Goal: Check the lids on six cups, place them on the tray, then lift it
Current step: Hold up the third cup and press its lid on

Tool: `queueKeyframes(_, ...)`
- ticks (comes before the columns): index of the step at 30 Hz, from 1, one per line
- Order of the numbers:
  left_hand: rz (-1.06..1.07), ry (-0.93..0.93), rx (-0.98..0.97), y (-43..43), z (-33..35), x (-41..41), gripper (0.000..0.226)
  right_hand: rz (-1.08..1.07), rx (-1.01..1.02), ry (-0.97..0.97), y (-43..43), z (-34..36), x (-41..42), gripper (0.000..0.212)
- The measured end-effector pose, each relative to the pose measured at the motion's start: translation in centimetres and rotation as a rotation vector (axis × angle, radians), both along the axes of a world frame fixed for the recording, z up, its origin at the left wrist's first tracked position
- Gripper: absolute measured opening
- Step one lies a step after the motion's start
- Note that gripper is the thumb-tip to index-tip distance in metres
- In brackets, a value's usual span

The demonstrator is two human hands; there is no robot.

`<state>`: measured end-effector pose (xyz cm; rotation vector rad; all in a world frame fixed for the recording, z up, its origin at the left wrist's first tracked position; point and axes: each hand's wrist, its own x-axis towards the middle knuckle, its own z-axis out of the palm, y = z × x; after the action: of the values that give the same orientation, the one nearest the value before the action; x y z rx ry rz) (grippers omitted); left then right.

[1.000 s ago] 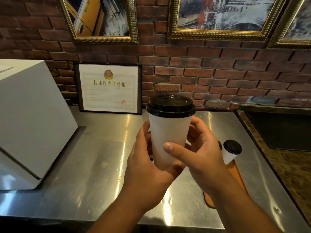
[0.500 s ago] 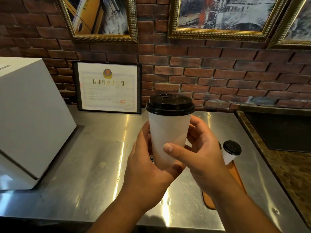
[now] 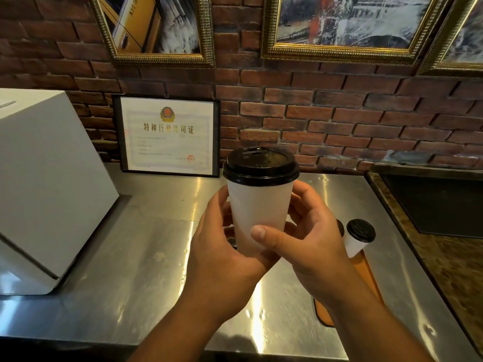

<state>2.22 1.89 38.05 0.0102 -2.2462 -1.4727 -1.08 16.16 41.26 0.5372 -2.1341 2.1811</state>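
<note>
Spanning the foreground, the scratched stainless-steel bench (image 3: pixel 136 259) carried an orange flat tray (image 3: pixel 366 273). Above it, the left hand (image 3: pixel 224 259) and right hand (image 3: pixel 311 244) held a white paper cup (image 3: pixel 261 212) with black plastic lid (image 3: pixel 260 163), fingers (image 3: pixel 266 235) clamped around its lower wall.

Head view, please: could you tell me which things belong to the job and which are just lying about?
Job: held cup, its black lid, left hand, right hand, cup on tray, orange tray.
Lying about: white box, framed certificate, wall pictures.
</note>
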Motion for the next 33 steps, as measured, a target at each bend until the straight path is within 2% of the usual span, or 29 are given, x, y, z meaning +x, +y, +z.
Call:
queueKeyframes(7, 0.009, -0.018, 0.0, 0.1, -0.1, -0.4, 0.097, -0.081, 0.011, 0.025, -0.1, -0.4, 0.0, 0.073)
queueKeyframes(11, 0.004, -0.013, -0.004, -0.1, 0.0, -0.5, 0.097, -0.056, 0.003, -0.009, -0.1, -0.4, -0.1, 0.078)
queueKeyframes(18, -0.013, -0.019, -0.007, 0.1, 0.1, -0.3, 0.101, -0.088, 0.005, 0.005, 0.0, -0.6, -0.3, 0.073)
queueKeyframes(25, -0.002, -0.013, -0.031, 0.0, 0.0, -0.4, 0.095, -0.028, -0.025, -0.038, -0.1, -0.7, -0.1, 0.078)
queueKeyframes(30, -0.012, -0.02, -0.038, 0.2, 0.0, -0.4, 0.1, -0.081, 0.001, -0.005, 0.1, -1.0, -0.3, 0.076)
queueKeyframes(33, 0.006, -0.018, -0.048, 0.2, -0.1, -0.3, 0.096, -0.082, 0.006, 0.0, 0.1, -1.0, -0.3, 0.075)
